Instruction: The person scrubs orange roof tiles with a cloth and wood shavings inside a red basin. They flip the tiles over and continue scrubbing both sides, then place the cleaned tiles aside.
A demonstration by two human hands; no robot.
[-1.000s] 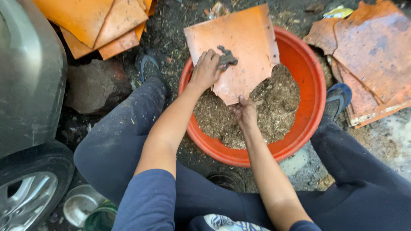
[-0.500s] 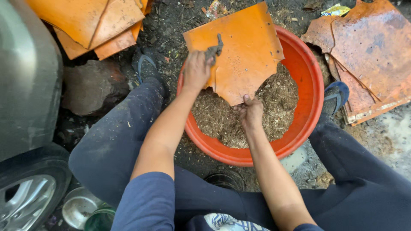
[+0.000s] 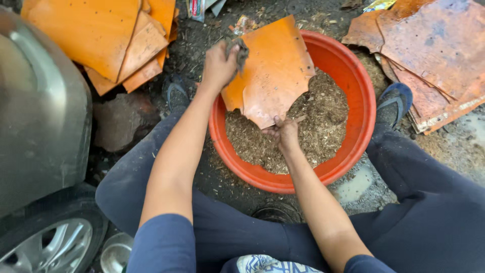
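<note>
Since half a second ago the left hand (image 3: 218,64) has gone a little further up the left edge of the orange sheet (image 3: 275,71), and the sheet now leans more to the left over the tub.

At the far left is the grey body of a car (image 3: 40,116), with its wheel (image 3: 48,242) below and a small metal bowl (image 3: 116,250) on the ground beside the wheel. Above it lies a stack of orange sheets (image 3: 101,35), and under the stack is a dark stone (image 3: 124,119). At the top, between this stack and the tub, lies a small flat packet (image 3: 196,7) with red and blue colours; its shape is cut by the frame.

The left hand is closed around a dark rag (image 3: 238,49) and presses it on the upper left edge of the orange sheet. This sheet stands tilted over the orange tub (image 3: 353,76), which is filled with brown sawdust (image 3: 318,121). The right hand (image 3: 284,132) is closed on the lower tip of the sheet, just above the sawdust.

Right of the tub is a foot in a blue sandal (image 3: 399,101). Further right lies a pile of darker, stained sheets (image 3: 439,50), with a small yellow wrapper (image 3: 378,5) at its top edge.
</note>
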